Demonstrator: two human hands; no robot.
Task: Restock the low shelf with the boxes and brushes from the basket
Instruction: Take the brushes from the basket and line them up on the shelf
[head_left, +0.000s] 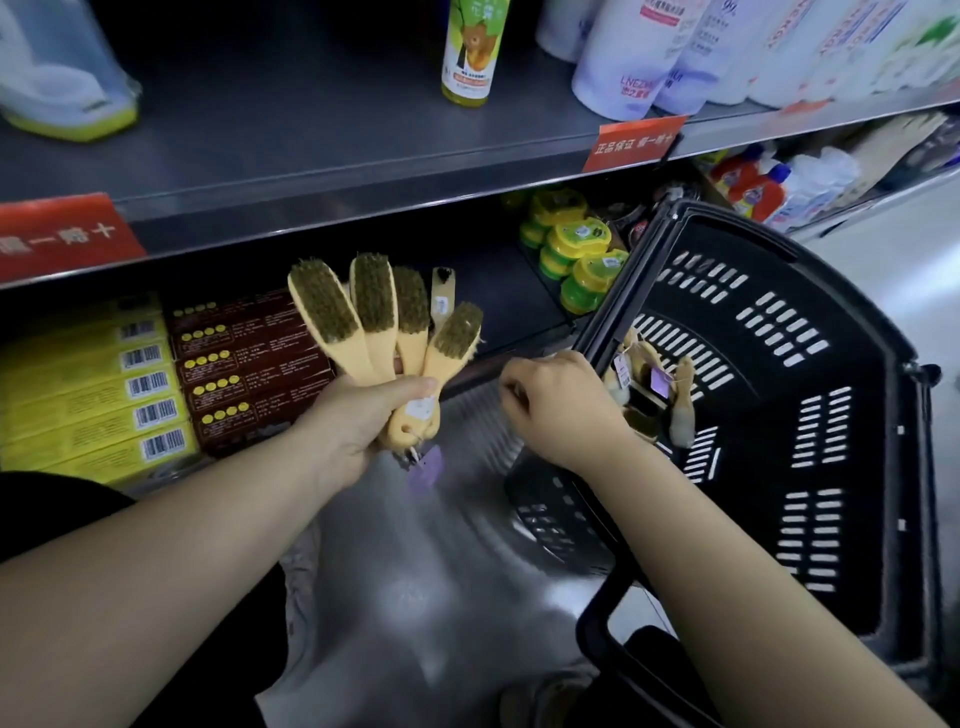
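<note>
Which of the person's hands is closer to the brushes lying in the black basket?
Right. The right hand is at the rim of the basket, just beside the leftover brushes. The left hand is farther left, gripping its own fan of brushes.

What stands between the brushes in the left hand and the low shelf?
Nothing visible. The left hand holds the brushes fanned right before the low shelf's bare stretch, between the brown boxes and the green-yellow tins.

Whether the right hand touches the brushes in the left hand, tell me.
Apart. The head view shows a strip of shelf between the right hand and the brushes that the left hand grips.
</note>
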